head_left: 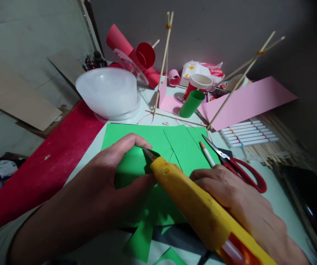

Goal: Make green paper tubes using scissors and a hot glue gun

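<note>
My right hand [241,206] grips a yellow glue gun [194,206], whose nozzle touches a folded piece of green paper [131,167]. My left hand [106,184] pinches that folded green piece between thumb and fingers, just left of the nozzle. Beneath lie larger green paper sheets [180,143] on the table. A white pencil [207,154] and red-handled scissors [238,167] rest on and beside the green sheets, just beyond my right hand.
A white bowl [107,92] stands at the back left on a red felt sheet [50,162]. Tied wooden stick frames [162,62], a green cup [191,103], a red-and-white paper cup [198,84], pink paper [246,101] and a row of markers [248,134] crowd the back.
</note>
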A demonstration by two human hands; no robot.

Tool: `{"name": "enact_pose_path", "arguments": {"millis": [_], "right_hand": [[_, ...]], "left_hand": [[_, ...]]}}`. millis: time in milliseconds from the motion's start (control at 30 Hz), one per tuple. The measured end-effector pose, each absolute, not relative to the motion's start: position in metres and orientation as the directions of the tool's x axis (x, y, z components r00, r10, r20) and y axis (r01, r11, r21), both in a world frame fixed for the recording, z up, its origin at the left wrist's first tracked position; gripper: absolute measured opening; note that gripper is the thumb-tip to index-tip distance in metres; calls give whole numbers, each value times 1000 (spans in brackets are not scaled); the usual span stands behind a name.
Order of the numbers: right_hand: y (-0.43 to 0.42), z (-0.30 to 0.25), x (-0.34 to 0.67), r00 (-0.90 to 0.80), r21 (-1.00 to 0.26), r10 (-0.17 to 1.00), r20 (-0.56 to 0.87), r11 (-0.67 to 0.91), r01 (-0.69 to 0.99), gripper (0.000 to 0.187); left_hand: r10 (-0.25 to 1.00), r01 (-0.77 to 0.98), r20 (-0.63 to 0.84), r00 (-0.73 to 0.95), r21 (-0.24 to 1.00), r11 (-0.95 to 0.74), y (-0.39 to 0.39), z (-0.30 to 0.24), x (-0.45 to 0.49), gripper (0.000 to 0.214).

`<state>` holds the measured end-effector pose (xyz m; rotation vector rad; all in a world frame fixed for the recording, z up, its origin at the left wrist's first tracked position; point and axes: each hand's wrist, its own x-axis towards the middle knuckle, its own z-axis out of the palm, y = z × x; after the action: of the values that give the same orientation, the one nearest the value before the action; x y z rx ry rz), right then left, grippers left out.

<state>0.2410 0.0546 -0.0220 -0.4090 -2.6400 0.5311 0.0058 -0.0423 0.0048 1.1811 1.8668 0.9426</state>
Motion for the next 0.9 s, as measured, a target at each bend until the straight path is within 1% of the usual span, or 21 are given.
{"name": "enact_pose_path", "arguments": {"millis": [100, 200, 367, 400, 467, 533, 567, 667, 767, 900], "right_hand": [[54, -22, 240, -865, -411, 353, 357, 891, 194, 26], [54, -22, 238, -868, -407, 350, 353, 893, 195, 23], [55, -24, 236, -882, -389, 319, 346, 905, 175, 23], [55, -24, 235, -884, -379, 323, 337, 907, 186, 25], [56, -22, 234, -885, -363, 325, 333, 911, 198, 36], [57, -18, 231, -879, -350, 310, 363, 919, 180, 43], [57, -15, 229, -873, -344, 304, 381, 923, 172, 44], [57, -10, 225, -855, -316, 301, 422, 933, 173, 41], [57, -10, 225, -845, -308, 303, 442, 935, 174, 38], [59, -14, 230, -850, -299, 272, 451, 943, 143, 30]], "left_hand": [[924, 422, -225, -310, 838, 346, -42, 8, 6, 31], [919, 446, -244, -310, 817, 367, -41, 9, 5, 34], [922, 463, -243, -301, 808, 364, -40, 9, 5, 37], [916, 458, -254, -310, 804, 378, -40, 9, 5, 38], [901, 448, -278, -334, 794, 411, -40, 10, 6, 39], [898, 445, -277, -342, 794, 414, -40, 10, 7, 41], [899, 442, -273, -342, 798, 410, -40, 11, 7, 41], [899, 425, -279, -337, 807, 410, -40, 12, 7, 40], [880, 420, -306, -362, 790, 447, -39, 15, 8, 40], [886, 438, -280, -368, 789, 431, -39, 16, 9, 39]]}}
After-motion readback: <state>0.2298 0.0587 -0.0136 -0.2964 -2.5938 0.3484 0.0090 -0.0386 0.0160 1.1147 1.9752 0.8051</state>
